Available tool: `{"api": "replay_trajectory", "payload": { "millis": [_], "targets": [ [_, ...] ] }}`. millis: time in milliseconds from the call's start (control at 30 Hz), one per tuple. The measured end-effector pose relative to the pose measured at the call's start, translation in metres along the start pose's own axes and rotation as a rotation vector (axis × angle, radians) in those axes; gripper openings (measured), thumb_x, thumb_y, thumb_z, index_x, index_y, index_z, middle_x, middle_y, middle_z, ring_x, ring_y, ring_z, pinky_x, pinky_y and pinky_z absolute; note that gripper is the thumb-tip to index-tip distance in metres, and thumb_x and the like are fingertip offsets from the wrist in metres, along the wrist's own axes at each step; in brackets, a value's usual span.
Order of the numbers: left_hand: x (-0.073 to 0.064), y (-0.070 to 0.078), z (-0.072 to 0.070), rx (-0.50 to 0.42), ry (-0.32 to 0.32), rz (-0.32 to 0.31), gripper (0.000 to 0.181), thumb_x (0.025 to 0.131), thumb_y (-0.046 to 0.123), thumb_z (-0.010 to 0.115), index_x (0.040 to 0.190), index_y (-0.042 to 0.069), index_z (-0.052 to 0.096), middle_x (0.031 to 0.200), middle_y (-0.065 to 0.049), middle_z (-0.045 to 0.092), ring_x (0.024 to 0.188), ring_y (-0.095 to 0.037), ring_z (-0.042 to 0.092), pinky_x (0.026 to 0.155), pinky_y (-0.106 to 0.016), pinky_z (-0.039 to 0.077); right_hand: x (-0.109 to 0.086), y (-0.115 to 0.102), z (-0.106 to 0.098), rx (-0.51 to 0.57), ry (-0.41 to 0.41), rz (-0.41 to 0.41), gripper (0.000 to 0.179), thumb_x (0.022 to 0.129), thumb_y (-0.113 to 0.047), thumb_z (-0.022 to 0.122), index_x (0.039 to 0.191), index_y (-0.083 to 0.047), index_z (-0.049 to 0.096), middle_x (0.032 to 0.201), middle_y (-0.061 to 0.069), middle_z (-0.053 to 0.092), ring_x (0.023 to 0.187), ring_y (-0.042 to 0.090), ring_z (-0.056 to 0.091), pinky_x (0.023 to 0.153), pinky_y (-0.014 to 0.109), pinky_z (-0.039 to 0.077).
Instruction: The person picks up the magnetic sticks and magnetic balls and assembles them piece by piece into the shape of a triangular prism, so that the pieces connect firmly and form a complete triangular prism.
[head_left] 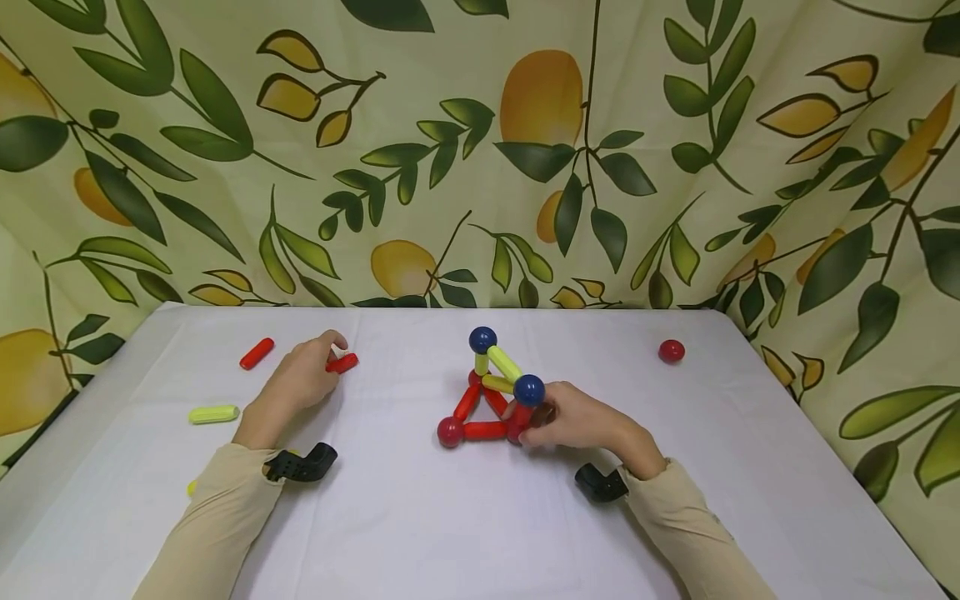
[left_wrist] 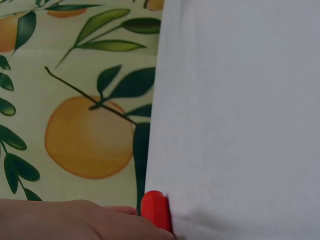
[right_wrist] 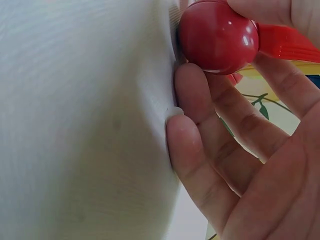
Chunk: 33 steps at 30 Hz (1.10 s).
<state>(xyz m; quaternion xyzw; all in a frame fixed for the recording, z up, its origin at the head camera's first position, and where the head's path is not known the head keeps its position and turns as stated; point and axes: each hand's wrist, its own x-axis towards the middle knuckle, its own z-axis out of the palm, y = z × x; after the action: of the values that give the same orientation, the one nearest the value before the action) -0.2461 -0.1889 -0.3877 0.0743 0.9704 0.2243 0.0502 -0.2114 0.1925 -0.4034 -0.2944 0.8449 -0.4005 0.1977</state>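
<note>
A ball-and-rod frame stands mid-table: red rods (head_left: 485, 430) and red balls (head_left: 451, 432) form a flat triangle. Above it sit two blue balls (head_left: 483, 340), joined by a yellow-green rod (head_left: 505, 363). My right hand (head_left: 573, 417) holds the frame at its near right corner, thumb and fingers about the red corner ball (right_wrist: 219, 37). An upright red rod rises from that ball to the nearer blue ball (head_left: 529, 390). At the left, my left hand (head_left: 303, 375) pinches a loose red rod (head_left: 342, 363), whose end (left_wrist: 156, 209) shows past the fingers in the left wrist view.
Another red rod (head_left: 257, 353) lies beyond the left hand, and a yellow-green rod (head_left: 213, 414) lies left of the forearm. Part of a yellow piece (head_left: 192, 487) peeks out by the left sleeve. A red ball (head_left: 671, 352) rests far right. A patterned curtain (head_left: 450, 167) hangs behind the table.
</note>
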Motion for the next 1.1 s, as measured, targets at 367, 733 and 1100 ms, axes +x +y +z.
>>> {"api": "replay_trajectory", "payload": {
  "millis": [367, 733, 1100],
  "targets": [
    [-0.002, 0.020, 0.003, -0.024, -0.165, 0.073, 0.028, 0.087, 0.000, 0.058, 0.115, -0.002, 0.059, 0.102, -0.018, 0.063, 0.091, -0.029, 0.055, 0.081, -0.041, 0.050, 0.001, 0.003, 0.000, -0.017, 0.047, 0.001, 0.029, 0.082, -0.019, 0.081, 0.108, -0.010, 0.072, 0.094, 0.001, 0.073, 0.082, 0.013, 0.062, 0.078, 0.026, 0.054],
    [-0.003, 0.039, 0.011, -0.187, -0.189, 0.229, 0.028, 0.086, 0.004, 0.069, 0.114, 0.005, 0.066, 0.101, -0.009, 0.068, 0.091, -0.021, 0.059, 0.080, -0.031, 0.051, 0.000, 0.003, -0.003, -0.020, 0.087, 0.043, 0.025, 0.083, -0.016, 0.080, 0.105, -0.009, 0.072, 0.094, 0.002, 0.072, 0.081, 0.015, 0.062, 0.076, 0.027, 0.054],
    [-0.013, 0.072, 0.025, -0.438, -0.233, 0.360, 0.024, 0.086, 0.004, 0.071, 0.110, 0.004, 0.066, 0.099, -0.008, 0.073, 0.090, -0.016, 0.069, 0.084, -0.028, 0.056, 0.000, 0.003, -0.004, 0.005, 0.090, 0.056, 0.027, 0.082, -0.017, 0.081, 0.105, -0.007, 0.073, 0.092, 0.003, 0.074, 0.081, 0.015, 0.064, 0.079, 0.027, 0.055]
  ]
}}
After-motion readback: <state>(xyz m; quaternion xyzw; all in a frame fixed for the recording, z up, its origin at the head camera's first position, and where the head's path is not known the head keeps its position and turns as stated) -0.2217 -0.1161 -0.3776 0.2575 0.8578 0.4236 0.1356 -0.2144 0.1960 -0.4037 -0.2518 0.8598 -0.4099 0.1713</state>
